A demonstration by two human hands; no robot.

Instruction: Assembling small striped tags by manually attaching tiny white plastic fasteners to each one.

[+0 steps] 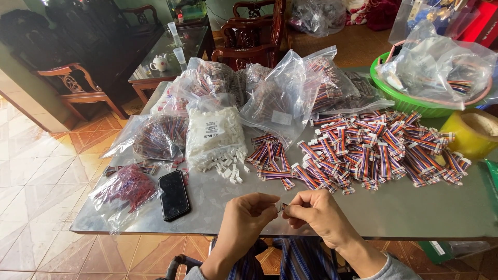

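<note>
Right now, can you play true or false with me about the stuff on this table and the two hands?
1. Both hands pinch one small piece between them. True: the left hand and right hand meet on a small connector piece.
2. The black phone lies to the right of the hands. False: it lies to their left, beside a bag of red parts.
3. The loose pile of striped wire bundles lies on the table. True.
4. The green basket is at the table's near left corner. False: it sits at the far right.
5. The white plastic pieces spill from an open clear bag. True.
</note>
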